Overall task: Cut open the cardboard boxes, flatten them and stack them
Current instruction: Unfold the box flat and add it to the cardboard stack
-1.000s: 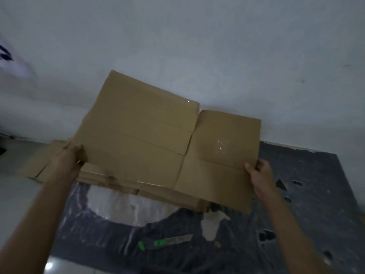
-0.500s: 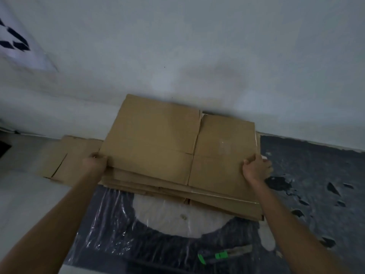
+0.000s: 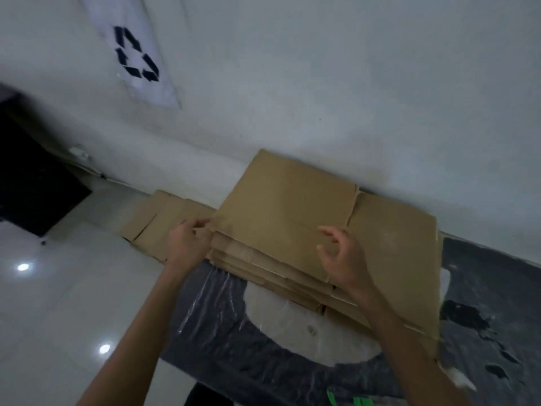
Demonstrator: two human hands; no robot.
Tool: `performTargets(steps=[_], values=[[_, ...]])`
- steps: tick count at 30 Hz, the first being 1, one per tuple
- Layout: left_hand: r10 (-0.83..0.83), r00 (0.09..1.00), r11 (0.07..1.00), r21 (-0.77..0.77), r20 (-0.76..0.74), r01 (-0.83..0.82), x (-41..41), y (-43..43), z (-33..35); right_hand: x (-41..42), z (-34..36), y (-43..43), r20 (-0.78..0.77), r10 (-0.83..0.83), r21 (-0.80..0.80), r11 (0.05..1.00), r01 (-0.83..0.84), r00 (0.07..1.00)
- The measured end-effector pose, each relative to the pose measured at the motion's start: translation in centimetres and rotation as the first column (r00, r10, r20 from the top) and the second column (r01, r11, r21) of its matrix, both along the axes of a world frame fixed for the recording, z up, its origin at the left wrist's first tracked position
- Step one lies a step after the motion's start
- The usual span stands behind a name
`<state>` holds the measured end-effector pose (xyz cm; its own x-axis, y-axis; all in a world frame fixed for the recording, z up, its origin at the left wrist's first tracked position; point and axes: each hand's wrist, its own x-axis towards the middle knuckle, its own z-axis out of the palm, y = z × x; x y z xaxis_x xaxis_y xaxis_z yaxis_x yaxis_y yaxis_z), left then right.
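Wall [image 3: 322, 68] across the whole back, pale, with a white recycling sign [image 3: 137, 54] hung at upper left. Saw tiled floor [image 3: 58, 303] below it and a dark plastic sheet [image 3: 234, 332] spread over the right part.

Found the stack of flattened boxes [image 3: 292, 206] lying on that plastic, far edge against the foot of the wall. Counted several layers, with the top sheet flat and roughly square with those under it. Noted a lower pile [image 3: 164, 218] of flat cardboard just beside it on the left, on bare tile.

Spotted no standing or uncut box anywhere in view. Judged cutting and flattening done for all that showed, with only the squaring of the top sheet left. Could not rule out more boxes outside the view.

Saw the right hand [image 3: 342, 259] held over the near middle of the top sheet, fingers spread and loosely bent, gripping nothing. Found the left hand [image 3: 187, 244] at the stack's left edge, fingertips touching the upper layers. Could not tell whether pinching the top sheet or merely nudging it.

Caught the green-handled cutter [image 3: 361, 402] lying on the plastic at the bottom edge, in neither hand and well apart from the stack.
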<state>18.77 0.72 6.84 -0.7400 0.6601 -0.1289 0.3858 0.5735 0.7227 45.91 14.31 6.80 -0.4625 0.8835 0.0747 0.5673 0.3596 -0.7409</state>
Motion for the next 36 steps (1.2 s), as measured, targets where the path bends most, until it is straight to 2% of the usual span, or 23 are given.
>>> performTargets(steps=[4,6,10,14,20,25,30,33,36], values=[[0.135,0.990,0.982,0.131,0.037,-0.138,-3.1,-2.3,1.8,-8.7,3.8,-1.8,-0.056,0.331,-0.036,0.942,-0.334,0.942],[0.197,0.977,0.961,0.181,0.076,-0.208,-5.7,-3.5,1.7,-13.3,4.8,-2.1,-0.063,0.429,-0.056,0.900,-0.433,0.901],[0.284,0.943,0.927,0.200,0.175,-0.317,-12.3,-5.6,-0.5,-23.9,4.0,-1.6,-0.051,0.519,-0.034,0.853,-0.521,0.853],[0.318,0.898,0.910,0.167,0.304,-0.379,-20.3,-5.5,-5.3,-35.5,-0.1,-0.3,0.046,0.522,-0.129,0.849,-0.513,0.852],[0.383,0.848,0.901,0.053,0.366,-0.430,-32.1,-3.0,-16.3,-49.6,-12.2,3.3,0.277,0.558,-0.305,0.823,-0.479,0.782],[0.463,0.777,0.870,-0.054,0.427,-0.490,-38.1,-0.9,-29.7,-55.8,-26.3,6.6,0.470,0.562,-0.390,0.824,-0.411,0.681],[0.617,0.634,0.774,-0.216,0.466,-0.595,-40.4,-0.4,-44.1,-59.2,-39.5,9.6,0.624,0.561,-0.441,0.827,-0.348,0.544],[0.703,0.528,0.705,-0.368,0.476,-0.607,-40.1,-0.4,-51.6,-60.7,-45.7,11.4,0.676,0.573,-0.461,0.820,-0.340,0.464],[0.749,0.392,0.645,-0.448,0.535,-0.620,-39.3,0.0,-57.2,-61.8,-50.4,13.4,0.719,0.534,-0.425,0.844,-0.326,0.445]])
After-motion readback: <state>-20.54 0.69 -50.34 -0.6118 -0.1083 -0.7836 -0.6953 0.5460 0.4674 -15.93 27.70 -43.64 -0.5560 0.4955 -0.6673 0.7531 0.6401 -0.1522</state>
